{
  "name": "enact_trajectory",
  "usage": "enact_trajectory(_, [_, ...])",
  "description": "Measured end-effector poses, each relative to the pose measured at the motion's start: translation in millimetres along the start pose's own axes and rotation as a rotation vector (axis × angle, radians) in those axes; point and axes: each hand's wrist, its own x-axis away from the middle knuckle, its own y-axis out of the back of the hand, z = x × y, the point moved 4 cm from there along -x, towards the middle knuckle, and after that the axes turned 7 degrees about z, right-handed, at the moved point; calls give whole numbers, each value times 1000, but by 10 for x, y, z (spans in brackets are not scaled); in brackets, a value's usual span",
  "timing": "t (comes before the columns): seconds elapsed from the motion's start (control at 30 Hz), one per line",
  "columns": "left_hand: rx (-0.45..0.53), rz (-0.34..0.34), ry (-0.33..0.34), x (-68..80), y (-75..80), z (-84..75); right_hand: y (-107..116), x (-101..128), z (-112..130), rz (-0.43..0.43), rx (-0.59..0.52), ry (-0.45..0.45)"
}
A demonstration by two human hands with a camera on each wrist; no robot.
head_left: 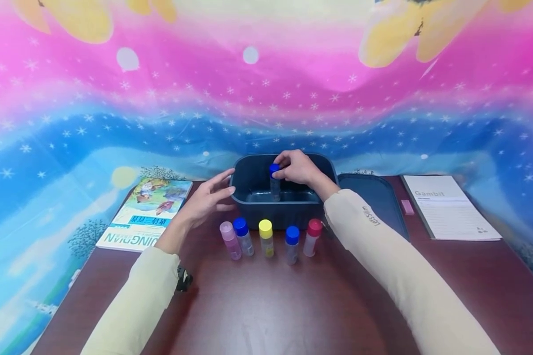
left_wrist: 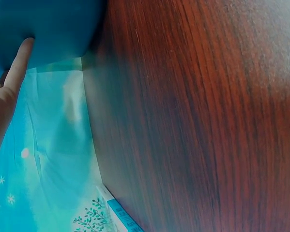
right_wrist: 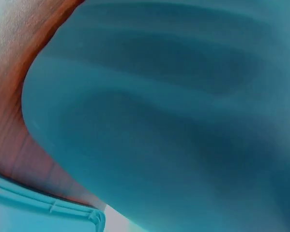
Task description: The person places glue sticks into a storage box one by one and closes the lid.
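Nearest the head camera, two cream sleeves (head_left: 408, 276) reach forward over the dark wooden tabletop (head_left: 266, 305). The right hand (head_left: 298, 167) is over the dark blue plastic bin (head_left: 288, 209), its fingers pinched round the blue cap of a small clear bottle (head_left: 274, 182) that stands upright inside the bin, near its middle. The bottle looks light, stiff and smooth — likely slippery on the body, so the cap, or just below it, seems the surest place to take hold. The left hand (head_left: 206, 199) holds nothing; its fingers are straight and apart, the tips at the bin's left wall, and the left wrist view shows one fingertip touching the blue plastic.

Just in front of the bin stands a row of five more bottles (head_left: 266, 239) — pink, blue, yellow, blue and red caps. The bin's lid (head_left: 377, 197) lies to the right, then a Gambit booklet (head_left: 448, 207); a picture book (head_left: 146, 212) lies left.
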Motion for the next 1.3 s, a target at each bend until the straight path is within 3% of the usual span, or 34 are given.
enact_trajectory(0.1, [-3,2,1,8,10,16,20,9,7,6,29,1])
enact_trajectory(0.37, [-3,0,2,5,0,-2,128,109,30,-18,-33,32])
enact_trajectory(0.9, [-3,-2,-19,23,-18,18,497,742,108,-168,-103,190])
enact_trajectory(1.3, [-2,4,-25,32,-16,7,469,1119,75,-122,-166,285])
